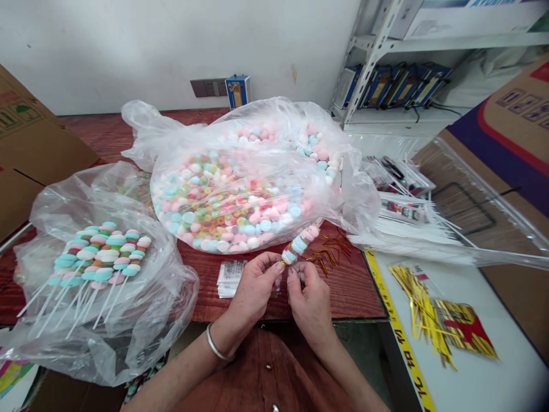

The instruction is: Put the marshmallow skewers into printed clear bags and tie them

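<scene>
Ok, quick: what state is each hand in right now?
Left hand: closed, pinching the marshmallow candy skewer near its base, by the gold twist tie.
Right hand: closed, fingers curled beside that base; whether it grips anything cannot be told.

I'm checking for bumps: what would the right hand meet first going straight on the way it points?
Probably the candy skewer, directly ahead of the right hand, though the exact depth between them is hard to judge.

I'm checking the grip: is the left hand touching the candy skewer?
Touching. The head view shows the left hand pinching the candy skewer at its lower end, just below the candies.
</scene>
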The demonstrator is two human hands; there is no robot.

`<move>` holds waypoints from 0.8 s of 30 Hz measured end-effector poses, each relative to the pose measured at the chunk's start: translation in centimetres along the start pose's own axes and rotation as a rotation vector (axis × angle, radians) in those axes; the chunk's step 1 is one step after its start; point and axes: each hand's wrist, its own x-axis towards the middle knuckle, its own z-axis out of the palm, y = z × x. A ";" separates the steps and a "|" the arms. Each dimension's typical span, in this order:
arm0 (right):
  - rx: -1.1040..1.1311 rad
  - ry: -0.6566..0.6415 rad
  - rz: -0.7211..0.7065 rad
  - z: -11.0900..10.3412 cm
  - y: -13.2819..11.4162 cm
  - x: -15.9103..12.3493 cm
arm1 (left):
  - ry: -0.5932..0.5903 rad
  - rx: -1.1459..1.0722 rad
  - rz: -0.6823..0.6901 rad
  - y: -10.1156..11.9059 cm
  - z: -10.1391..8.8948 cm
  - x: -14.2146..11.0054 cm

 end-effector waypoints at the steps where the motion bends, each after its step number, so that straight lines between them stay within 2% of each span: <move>1: 0.050 -0.024 0.029 -0.1 0.1 0.1 | -0.043 -0.109 -0.065 0.0 0.1 0.0; 4: 0.244 -0.100 0.109 -0.4 0.5 0.6 | -0.159 -0.313 -0.206 0.1 0.1 -0.1; 6: 0.331 -0.108 0.125 -0.6 0.7 0.8 | -0.180 -0.357 -0.233 0.0 0.0 -0.1; 9: 0.393 -0.111 0.121 -0.8 0.6 1.1 | -0.152 -0.360 -0.216 -0.1 -0.2 -0.1; 14: 0.544 -0.271 0.224 -1.0 -0.2 1.1 | -0.111 -0.267 -0.140 -0.7 -0.2 0.0; 16: 0.542 -0.270 0.263 -1.1 -0.4 1.1 | -0.103 -0.196 -0.063 -1.0 -0.1 0.0; 19: 0.543 -0.204 0.271 -1.2 -0.5 1.3 | -0.106 -0.016 0.043 -1.2 -0.2 0.0; 21: 0.504 -0.189 0.246 -1.3 -0.4 1.3 | -0.115 0.191 0.118 -1.1 -0.5 -0.1; 24: 0.414 -0.174 0.208 -1.4 -0.3 1.1 | -0.094 0.603 0.382 -1.0 -0.9 -0.4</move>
